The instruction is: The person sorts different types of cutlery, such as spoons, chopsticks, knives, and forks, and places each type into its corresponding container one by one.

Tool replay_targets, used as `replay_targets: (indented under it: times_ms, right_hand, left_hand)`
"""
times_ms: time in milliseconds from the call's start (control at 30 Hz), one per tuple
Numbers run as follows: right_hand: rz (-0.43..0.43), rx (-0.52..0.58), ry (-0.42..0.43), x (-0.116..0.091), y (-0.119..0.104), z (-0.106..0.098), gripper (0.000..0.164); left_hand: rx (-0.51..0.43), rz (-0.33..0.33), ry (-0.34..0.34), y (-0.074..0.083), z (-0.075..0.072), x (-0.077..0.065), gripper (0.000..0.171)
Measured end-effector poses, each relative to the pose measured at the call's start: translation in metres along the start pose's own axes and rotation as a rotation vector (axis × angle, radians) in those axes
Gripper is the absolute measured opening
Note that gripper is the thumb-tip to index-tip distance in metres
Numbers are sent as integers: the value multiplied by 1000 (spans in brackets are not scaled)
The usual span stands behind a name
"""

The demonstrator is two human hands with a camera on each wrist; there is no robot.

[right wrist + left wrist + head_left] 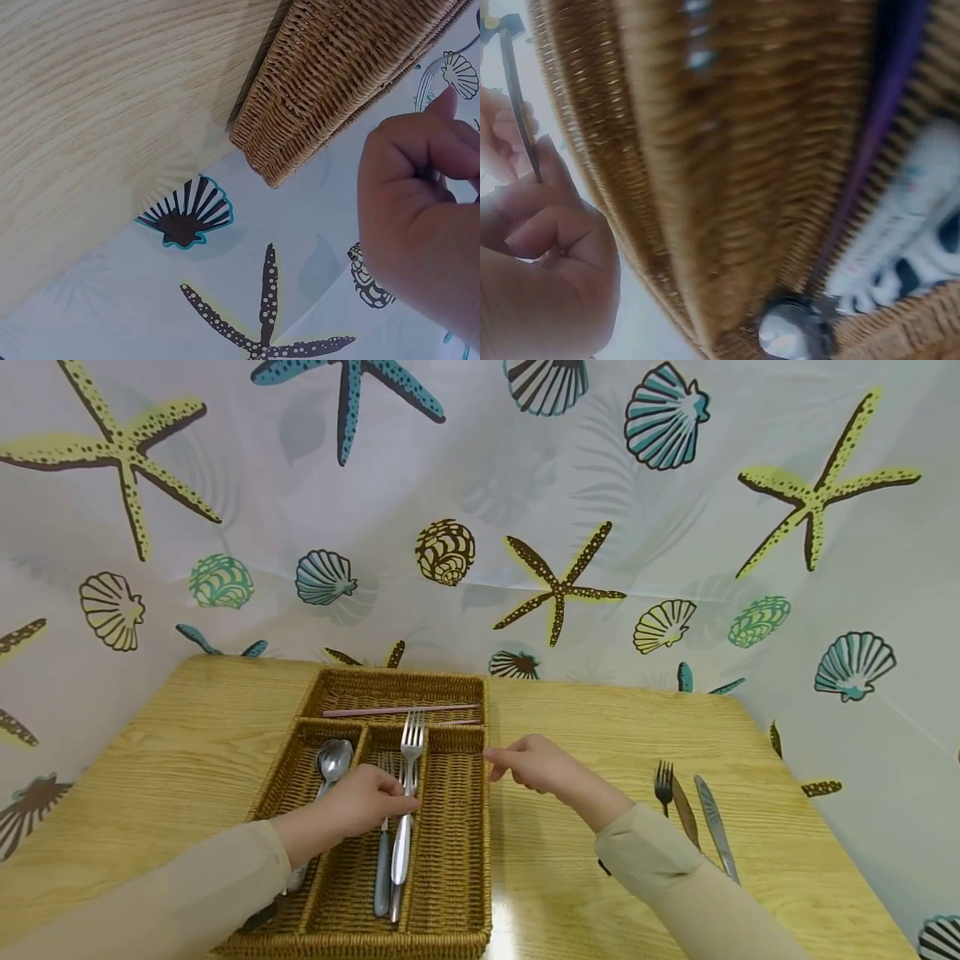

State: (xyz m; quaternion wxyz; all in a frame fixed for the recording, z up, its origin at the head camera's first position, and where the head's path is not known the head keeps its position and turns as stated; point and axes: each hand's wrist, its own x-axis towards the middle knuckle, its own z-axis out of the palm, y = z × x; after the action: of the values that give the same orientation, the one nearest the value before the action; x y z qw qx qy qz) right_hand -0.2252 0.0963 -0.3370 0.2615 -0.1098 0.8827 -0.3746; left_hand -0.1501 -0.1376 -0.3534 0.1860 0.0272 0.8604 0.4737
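Note:
My left hand (367, 802) is over the wicker cutlery tray (450, 938), pinching a silver fork (412, 737) with its tines toward the far side. Beneath it in the middle compartment lie other forks, one with a blue-grey handle (382, 872). In the left wrist view, a thin dark-looking edge of the fork (519, 105) rises from the fingers. My right hand (532, 764) is at the tray's right wall, its fingers loosely curled, and nothing shows in its grasp. Silver spoons (333, 758) lie in the left compartment, partly hidden by the left arm.
Pink chopsticks (397, 711) lie in the tray's back compartment. On the wooden table (577, 860) to the right are a dark fork (663, 782), a brown-looking knife (685, 810) and a silver knife (716, 827), partly behind the right sleeve. A shell-patterned cloth (465, 468) hangs behind.

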Motion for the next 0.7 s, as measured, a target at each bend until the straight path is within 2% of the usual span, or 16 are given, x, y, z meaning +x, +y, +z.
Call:
replay_targets:
  times_ms: [100, 233, 467, 700]
  right_hand:
    - [2, 0, 1, 0, 1, -1, 43]
    - [10, 7, 5, -1, 3, -2, 43]
    - [10, 24, 7, -1, 4, -3, 41]
    - [14, 21, 10, 0, 11, -6, 42]
  left_hand:
    - [-9, -36, 12, -5, -3, -5, 44]
    - [-1, -46, 9, -8, -5, -8, 47]
    - [-5, -36, -20, -16, 2, 1, 48]
    - [132, -61, -63, -13, 10, 6, 49]
